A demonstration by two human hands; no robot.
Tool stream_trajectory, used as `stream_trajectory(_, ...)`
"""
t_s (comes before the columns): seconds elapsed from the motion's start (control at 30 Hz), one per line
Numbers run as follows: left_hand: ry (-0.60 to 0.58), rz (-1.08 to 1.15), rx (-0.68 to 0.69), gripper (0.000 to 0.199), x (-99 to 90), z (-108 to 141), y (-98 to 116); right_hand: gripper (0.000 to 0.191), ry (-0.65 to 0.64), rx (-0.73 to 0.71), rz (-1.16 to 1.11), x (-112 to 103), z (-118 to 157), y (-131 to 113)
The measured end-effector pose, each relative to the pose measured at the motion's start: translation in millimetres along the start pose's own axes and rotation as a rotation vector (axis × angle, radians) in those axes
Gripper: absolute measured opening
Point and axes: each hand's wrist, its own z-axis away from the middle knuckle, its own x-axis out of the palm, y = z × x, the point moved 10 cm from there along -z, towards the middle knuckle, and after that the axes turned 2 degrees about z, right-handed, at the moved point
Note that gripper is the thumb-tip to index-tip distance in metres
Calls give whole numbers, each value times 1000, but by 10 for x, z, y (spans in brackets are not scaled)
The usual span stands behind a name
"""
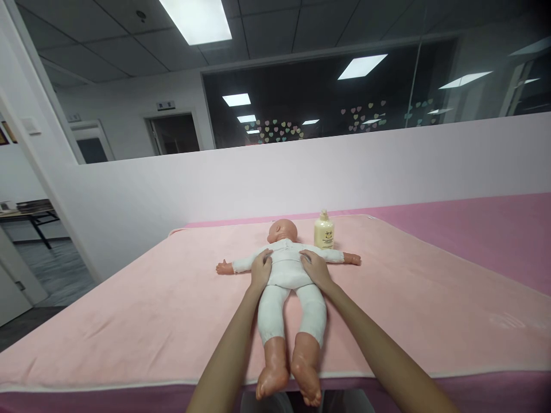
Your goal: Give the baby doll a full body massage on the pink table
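Note:
A baby doll [288, 274] with a white cloth body and bare plastic head, hands and feet lies stretched out in front of me. Its head points away, turned to the left, and its arms spread sideways. My left hand [260, 269] is curved against the left side of its torso, thumb and fingers close together. On the opposite side, my right hand [316, 268] curves over the torso in the same way. Part of the fingers of each hand is hidden. Beyond the doll's right-hand arm stands a pale yellow pump bottle [324, 230], touched by neither hand.
A pink blanket [150, 298] covers the table under the doll, whose feet reach the near edge. Behind rises a low white wall [241, 183] with a dark window [310, 97] above. At far left, another table [32, 215] shows through an opening.

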Motion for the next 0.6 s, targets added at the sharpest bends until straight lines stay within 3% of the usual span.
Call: stream_trajectory(0.6,3,-6,5,32,-6,0,-1,33,-2,-1,-6,4,-1,7)
